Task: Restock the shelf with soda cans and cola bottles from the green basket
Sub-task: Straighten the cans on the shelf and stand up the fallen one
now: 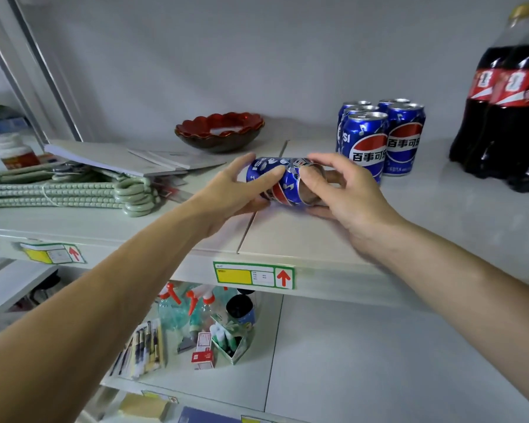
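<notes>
Head view, left to right: we see green hangers point(74, 190) near the shelf's point(287, 239) left edge and a red bowl point(220, 131) toward its back. At the middle, near the front edge, our left hand point(232, 190) and right hand point(342, 190) both curl around a can point(283, 181) lying sideways just above the shelf. Further right stand the upright cans point(382, 135), then cola bottles point(507, 117) at the right edge. We judge the risk to be tipping: swinging the can upright so near the standing cans could knock them over.
</notes>
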